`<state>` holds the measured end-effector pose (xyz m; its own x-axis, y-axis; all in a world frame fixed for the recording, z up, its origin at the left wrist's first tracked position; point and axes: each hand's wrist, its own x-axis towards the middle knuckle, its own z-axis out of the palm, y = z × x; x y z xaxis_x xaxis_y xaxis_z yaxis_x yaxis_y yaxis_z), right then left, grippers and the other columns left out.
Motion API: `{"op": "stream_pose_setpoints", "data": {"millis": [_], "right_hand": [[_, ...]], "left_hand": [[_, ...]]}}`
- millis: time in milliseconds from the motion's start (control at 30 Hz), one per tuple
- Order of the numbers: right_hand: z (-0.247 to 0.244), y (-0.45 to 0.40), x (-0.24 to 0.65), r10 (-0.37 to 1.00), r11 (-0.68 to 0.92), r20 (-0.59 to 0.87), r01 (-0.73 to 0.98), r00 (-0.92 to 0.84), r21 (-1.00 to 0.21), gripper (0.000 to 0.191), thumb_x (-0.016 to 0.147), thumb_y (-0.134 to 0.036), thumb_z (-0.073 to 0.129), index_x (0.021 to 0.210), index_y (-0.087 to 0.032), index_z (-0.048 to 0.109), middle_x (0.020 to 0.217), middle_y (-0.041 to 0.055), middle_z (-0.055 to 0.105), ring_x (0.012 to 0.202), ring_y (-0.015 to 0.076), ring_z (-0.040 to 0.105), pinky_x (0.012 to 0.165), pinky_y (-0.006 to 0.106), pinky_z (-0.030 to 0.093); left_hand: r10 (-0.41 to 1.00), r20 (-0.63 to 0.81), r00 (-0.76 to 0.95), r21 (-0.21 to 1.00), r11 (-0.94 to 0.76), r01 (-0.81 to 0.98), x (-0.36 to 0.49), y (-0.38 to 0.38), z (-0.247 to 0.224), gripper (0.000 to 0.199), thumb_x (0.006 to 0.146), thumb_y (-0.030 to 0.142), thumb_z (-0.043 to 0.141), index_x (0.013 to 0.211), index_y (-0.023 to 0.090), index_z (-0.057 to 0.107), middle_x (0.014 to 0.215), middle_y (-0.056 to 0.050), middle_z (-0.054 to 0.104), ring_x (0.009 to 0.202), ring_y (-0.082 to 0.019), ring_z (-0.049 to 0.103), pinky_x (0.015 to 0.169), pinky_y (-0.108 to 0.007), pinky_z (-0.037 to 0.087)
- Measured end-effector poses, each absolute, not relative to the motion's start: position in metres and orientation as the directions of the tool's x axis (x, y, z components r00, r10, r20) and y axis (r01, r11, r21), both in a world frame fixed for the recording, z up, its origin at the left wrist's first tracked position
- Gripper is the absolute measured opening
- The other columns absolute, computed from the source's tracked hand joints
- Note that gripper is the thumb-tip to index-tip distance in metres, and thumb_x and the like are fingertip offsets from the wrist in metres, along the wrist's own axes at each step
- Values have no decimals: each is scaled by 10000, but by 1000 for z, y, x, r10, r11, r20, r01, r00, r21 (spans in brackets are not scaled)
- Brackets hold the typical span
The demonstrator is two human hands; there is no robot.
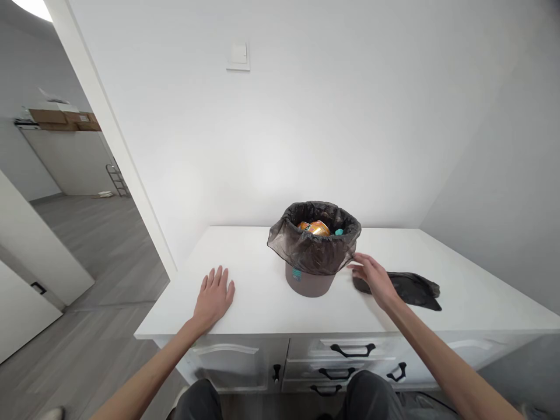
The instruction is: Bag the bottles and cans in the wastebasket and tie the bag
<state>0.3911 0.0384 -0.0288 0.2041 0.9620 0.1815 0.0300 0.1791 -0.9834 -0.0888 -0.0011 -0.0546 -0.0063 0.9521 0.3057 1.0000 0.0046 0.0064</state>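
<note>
A brown-grey trash can [310,286] with a small teal label stands upright on the white cabinet top. A thin black trash bag [312,256] lines it and is folded loosely over its rim. Inside lie an orange-and-white package [318,227] and a small teal piece [339,232]. My right hand [371,277] is at the bag's overhanging edge on the right, fingertips pinching it. Behind and beside that hand a folded black plastic bag [415,290] lies flat, partly hidden by it. My left hand [214,296] rests palm down on the cabinet top, fingers spread, left of the can.
The white cabinet [254,309] has drawers and doors with black handles [352,350] facing my knees. A plain wall with a light switch [238,55] rises behind it. To the left, a doorway opens to a room with cardboard boxes [65,118] and grey flooring.
</note>
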Motion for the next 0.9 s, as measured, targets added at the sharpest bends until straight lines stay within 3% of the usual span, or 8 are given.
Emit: {"op": "stream_pose_setpoints", "data": {"millis": [133,267,400,633,700,767,900], "right_hand": [[34,70,377,976,188,160,-197,148,-962,501,875,-735,585,1037,-282,726,1037,75,787,985,282,737,783,382,603],[76,82,357,993,108,118,-265,-21,-958,592,912,-790,509,1076,-275,751,1078,78,806,1093,314,736,859,426,617],[85,80,340,994,79,96,-299,-43,-951,561,937,-752,514,1147,-289,752,1193,47,797,1133,299,734,897,411,619],[79,68,315,986,115,150,-340,-77,-933,485,949,-696,556,1145,-299,752,1180,27,800,1143,287,724,931,395,601],[83,61,311,982,63,116,-327,-147,-943,549,947,-733,525,1162,-284,757,1141,45,806,1139,293,723,948,402,589],[87,55,312,970,12,82,-294,-228,-956,613,943,-767,506,1182,-262,757,1145,67,803,1154,297,711,979,409,567],[87,46,327,976,-86,-44,-190,-214,-978,502,959,-690,592,1153,-254,748,1138,66,791,1058,244,710,958,359,556]], "left_hand": [[950,311,-15,4,14,1000,-89,-3,-54,655,1041,427,323,1565,83,512,1673,-168,419,1579,-363,358,1293,-540,287],[950,311,-16,17,11,1000,-91,-5,-55,644,1043,420,341,1569,91,510,1672,-164,417,1582,-366,349,1290,-555,291],[953,303,-8,27,-1,1000,-92,-5,-56,658,1049,417,335,1578,59,489,1683,-175,393,1593,-374,320,1303,-542,270],[951,309,-6,74,-17,997,-94,-7,-58,645,1041,419,359,1561,70,511,1682,-186,400,1598,-379,308,1307,-557,244],[956,292,-11,162,-38,986,-94,-9,-50,643,1028,436,381,1535,73,539,1673,-195,417,1596,-393,305,1300,-577,243],[962,271,-36,344,-62,937,-93,-9,-33,649,1009,489,409,1492,92,580,1637,-198,475,1573,-402,352,1282,-577,277],[973,197,-120,710,-57,702,-83,-4,20,667,968,678,426,1329,190,703,1410,-149,697,1338,-373,621,1145,-498,463]]}}
